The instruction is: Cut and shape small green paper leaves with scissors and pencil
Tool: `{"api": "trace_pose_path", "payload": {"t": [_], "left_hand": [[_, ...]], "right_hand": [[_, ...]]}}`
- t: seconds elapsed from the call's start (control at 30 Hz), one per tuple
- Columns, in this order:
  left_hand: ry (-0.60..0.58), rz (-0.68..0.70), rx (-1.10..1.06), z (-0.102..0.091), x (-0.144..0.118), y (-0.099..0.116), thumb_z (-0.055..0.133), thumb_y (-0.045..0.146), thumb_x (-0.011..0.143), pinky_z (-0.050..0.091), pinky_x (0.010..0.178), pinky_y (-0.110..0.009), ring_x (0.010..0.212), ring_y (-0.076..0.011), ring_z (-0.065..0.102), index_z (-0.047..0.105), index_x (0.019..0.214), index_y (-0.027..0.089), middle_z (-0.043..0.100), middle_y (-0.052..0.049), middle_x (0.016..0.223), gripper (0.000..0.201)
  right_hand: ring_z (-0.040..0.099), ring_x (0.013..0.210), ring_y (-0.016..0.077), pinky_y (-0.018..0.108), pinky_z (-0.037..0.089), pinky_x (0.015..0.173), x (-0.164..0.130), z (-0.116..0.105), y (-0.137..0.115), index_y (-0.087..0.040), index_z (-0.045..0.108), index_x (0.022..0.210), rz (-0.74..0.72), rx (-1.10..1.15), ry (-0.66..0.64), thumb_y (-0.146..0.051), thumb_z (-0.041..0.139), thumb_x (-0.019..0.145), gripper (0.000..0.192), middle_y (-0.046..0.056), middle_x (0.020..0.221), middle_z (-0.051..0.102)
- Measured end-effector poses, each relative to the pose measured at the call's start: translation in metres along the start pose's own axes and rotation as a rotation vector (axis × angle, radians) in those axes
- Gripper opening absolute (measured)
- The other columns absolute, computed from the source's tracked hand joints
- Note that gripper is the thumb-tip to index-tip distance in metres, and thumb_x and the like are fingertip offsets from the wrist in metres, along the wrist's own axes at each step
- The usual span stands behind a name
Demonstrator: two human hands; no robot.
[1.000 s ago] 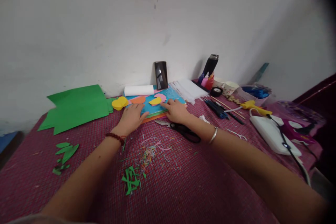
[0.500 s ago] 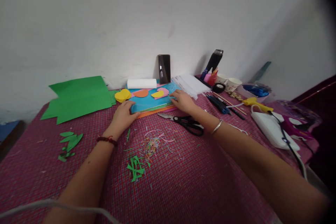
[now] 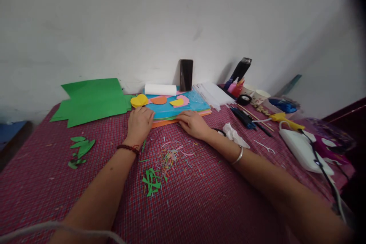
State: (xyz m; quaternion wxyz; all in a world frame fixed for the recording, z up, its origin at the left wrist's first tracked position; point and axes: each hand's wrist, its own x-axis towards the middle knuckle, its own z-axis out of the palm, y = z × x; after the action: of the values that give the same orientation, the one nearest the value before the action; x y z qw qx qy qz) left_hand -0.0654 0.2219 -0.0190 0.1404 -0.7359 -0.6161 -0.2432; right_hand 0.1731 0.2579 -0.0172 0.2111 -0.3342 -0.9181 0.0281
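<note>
Between hands: stack of coloured sheets (image 3: 183, 111); shapes already cut lie on top
Left hand (image 3: 140, 121): open, flat at stack's near edge
Right hand (image 3: 192, 123): open, fingers touching same edge

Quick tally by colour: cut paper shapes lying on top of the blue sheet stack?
Yellow: 2, one at the left edge of the blue sheet stack, one near its middle
Orange: 1
Pink: 1, partly under the middle yellow shape
Total: 4
Left hand and right hand rest at the stack's near edge.
</note>
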Motion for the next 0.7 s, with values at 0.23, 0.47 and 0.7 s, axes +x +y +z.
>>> {"api": "trace_pose_path", "payload": {"t": [0.23,0.47,0.7], "left_hand": [[0.048,0.224,0.007,0.001,-0.002,0.005,0.045,0.012,0.086,0.035,0.098,-0.044,0.120,-0.0282,0.045,0.065,0.083,0.019,0.057,-0.009,0.130,0.021],[0.032,0.107,0.015,0.000,-0.004,0.005,0.045,0.012,0.084,0.036,0.098,-0.046,0.118,-0.0281,0.047,0.066,0.090,0.019,0.059,-0.009,0.127,0.022],[0.010,0.107,0.061,-0.001,-0.005,0.006,0.044,0.014,0.088,0.038,0.095,-0.041,0.115,-0.0261,0.049,0.065,0.094,0.018,0.061,-0.008,0.124,0.022]], "right_hand": [[0.056,0.099,0.0199,0.033,0.040,0.091,0.000,0.003,0.005,-0.014,0.065,0.109,0.049,0.044,0.043,-0.015,0.045,0.089,0.028,0.009,0.104,0.066],[0.055,0.097,0.0201,0.032,0.040,0.091,-0.001,0.005,0.008,-0.014,0.066,0.102,0.083,0.011,0.092,-0.013,0.045,0.087,0.026,0.009,0.102,0.065],[0.055,0.095,0.0228,0.035,0.042,0.089,-0.003,0.007,0.011,-0.015,0.067,0.098,0.065,0.045,0.106,-0.015,0.046,0.085,0.024,0.010,0.097,0.063]]}}
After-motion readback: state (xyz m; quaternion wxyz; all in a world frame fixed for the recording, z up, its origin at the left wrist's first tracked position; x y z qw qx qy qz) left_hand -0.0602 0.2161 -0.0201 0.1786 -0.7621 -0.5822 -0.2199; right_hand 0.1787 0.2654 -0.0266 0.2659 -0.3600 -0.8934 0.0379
